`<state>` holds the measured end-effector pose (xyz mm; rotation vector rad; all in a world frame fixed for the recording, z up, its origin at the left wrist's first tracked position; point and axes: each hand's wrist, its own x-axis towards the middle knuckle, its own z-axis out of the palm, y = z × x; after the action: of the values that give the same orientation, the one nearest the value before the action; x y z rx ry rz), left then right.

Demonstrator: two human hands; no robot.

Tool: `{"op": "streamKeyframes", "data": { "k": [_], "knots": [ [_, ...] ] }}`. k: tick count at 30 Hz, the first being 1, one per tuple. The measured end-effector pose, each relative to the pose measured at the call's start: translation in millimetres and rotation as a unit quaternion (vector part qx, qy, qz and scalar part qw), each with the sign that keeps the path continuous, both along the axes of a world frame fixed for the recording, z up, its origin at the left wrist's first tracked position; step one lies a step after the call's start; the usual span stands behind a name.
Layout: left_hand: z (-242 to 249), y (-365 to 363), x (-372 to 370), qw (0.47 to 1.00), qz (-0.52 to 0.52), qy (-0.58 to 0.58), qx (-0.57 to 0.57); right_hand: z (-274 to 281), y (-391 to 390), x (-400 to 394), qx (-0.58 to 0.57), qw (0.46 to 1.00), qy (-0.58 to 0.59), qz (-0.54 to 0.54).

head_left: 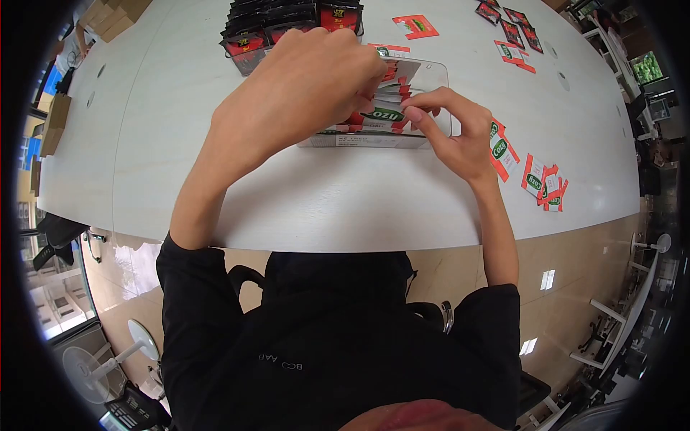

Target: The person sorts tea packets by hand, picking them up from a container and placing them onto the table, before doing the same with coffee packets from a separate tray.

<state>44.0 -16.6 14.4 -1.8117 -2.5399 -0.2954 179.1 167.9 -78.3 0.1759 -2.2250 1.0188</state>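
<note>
A clear plastic box [440, 75] stands near the table's front edge, filled with red, white and green Cozy sachets. My left hand [309, 86] reaches over its left side with curled fingers, the tips partly hidden behind the hand. They meet the left end of a Cozy sachet [384, 114] inside the box. At that sachet's right end, the thumb and index finger of my right hand [460, 133] are pinched together. My right wrist passes over the box's right wall.
Behind my left hand is a dark rack [244, 61] packed with black-and-red sachets. More Cozy sachets [505, 152] lie to the right, with others [544, 183] nearer the edge. Several black-and-red sachets [512, 30] are at the far right. A red sachet [415, 27] lies beyond the box.
</note>
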Motion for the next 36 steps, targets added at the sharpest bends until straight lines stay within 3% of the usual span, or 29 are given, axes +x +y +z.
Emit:
{"op": "streamKeyframes", "data": {
  "k": [6, 14, 19, 21, 24, 26, 27, 30, 36],
  "knots": [
    [-22, -1, -3, 0.997, -0.035, 0.063, -0.011, 0, 1, -1, 0.082, 0.996, 0.006, 0.029],
    [-24, -2, -4, 0.997, -0.041, 0.059, 0.012, 3, 3, 0, 0.159, 0.987, -0.007, 0.002],
    [-26, -1, -1, 0.997, -0.035, 0.069, -0.015, 7, 10, 1, 0.139, 0.990, -0.022, 0.002],
    [-23, -5, -3, 0.994, -0.061, 0.078, 0.051, 15, 23, 6, 0.118, 0.992, -0.037, -0.013],
    [-9, -4, 1, 0.998, -0.021, 0.021, 0.049, 23, 67, 19, 0.069, 0.991, -0.056, -0.103],
    [-6, -3, 0, 0.995, -0.035, 0.027, 0.087, 17, 101, 37, 0.053, 0.957, -0.212, -0.193],
    [-6, -3, 0, 0.991, -0.045, 0.033, 0.122, 13, 112, 48, 0.054, 0.956, -0.213, -0.195],
    [-4, -3, 0, 0.991, -0.022, 0.055, 0.117, 6, 138, 75, 0.009, 0.880, -0.430, -0.201],
    [-5, 0, 2, 0.993, -0.010, 0.030, 0.110, -5, 146, 77, 0.012, 0.862, -0.479, -0.164]
  ]
}}
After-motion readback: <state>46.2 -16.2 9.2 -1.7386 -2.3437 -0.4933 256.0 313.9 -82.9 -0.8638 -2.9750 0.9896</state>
